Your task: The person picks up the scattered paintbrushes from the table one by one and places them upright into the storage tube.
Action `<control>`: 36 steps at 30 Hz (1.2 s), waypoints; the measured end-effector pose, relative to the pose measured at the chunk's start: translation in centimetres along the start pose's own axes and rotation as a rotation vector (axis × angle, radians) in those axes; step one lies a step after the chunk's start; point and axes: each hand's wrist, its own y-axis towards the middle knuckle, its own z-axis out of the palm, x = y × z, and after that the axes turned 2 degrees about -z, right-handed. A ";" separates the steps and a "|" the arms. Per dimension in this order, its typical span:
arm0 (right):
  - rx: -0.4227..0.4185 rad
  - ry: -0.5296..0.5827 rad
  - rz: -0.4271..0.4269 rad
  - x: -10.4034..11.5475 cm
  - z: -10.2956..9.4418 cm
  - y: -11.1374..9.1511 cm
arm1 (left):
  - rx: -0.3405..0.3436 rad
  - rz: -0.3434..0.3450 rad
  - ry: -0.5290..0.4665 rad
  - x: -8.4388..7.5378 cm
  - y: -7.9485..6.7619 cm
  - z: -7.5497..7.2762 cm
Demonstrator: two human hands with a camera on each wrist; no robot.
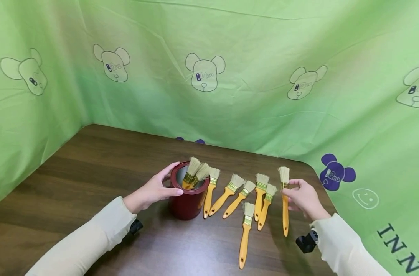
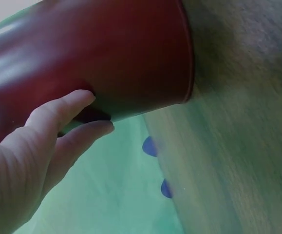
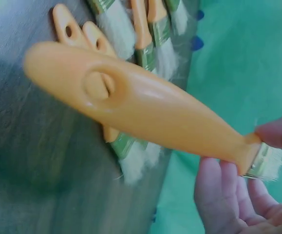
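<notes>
My left hand (image 1: 155, 191) holds a dark red can (image 1: 186, 205) near its rim, the thumb in front and a finger reaching round the back. In the left wrist view, fingertips (image 2: 84, 96) lie against the can's smooth side. Two paintbrushes (image 1: 193, 168) stand in the can, bristles up. My right hand (image 1: 304, 197) pinches another paintbrush (image 1: 285, 212) by the neck, just below its metal band. Its bristles point away from me and its yellow handle towards me. The right wrist view shows the hanging hole in that handle (image 3: 145, 107) up close.
Several more paintbrushes (image 1: 226, 195) with yellow handles lie on the brown wooden table (image 1: 102, 165) between the hands. One lone brush (image 1: 244, 241) lies closer to me. A green cloth (image 1: 251, 122) with printed bear heads hangs behind the table and at both sides.
</notes>
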 end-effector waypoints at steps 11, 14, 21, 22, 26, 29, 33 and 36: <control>-0.123 0.261 -0.070 3.9 3.0 -1.6 | -0.015 -0.012 0.016 0.2 -0.2 -0.2; -0.196 0.332 -0.121 5.6 3.9 -2.2 | -0.022 -0.015 0.013 0.3 -0.3 -0.2; -0.295 0.516 -0.265 9.8 6.1 -3.2 | -0.020 -0.011 0.002 0.4 -0.3 -0.3; -0.296 0.528 -0.282 10.3 6.5 -3.3 | -0.015 -0.007 0.000 0.4 -0.2 -0.3; -0.288 0.562 -0.348 12.2 8.1 -4.0 | -0.002 0.004 -0.005 0.4 0.0 -0.1; -0.284 0.610 -0.385 13.1 9.4 -4.6 | -0.002 0.001 -0.006 0.4 0.1 0.0; -0.268 0.650 -0.440 14.0 11.1 -5.2 | -0.009 -0.007 0.000 0.3 0.2 0.0; -0.216 0.664 -0.480 14.5 12.0 -5.3 | -0.019 -0.013 0.003 0.3 0.2 0.1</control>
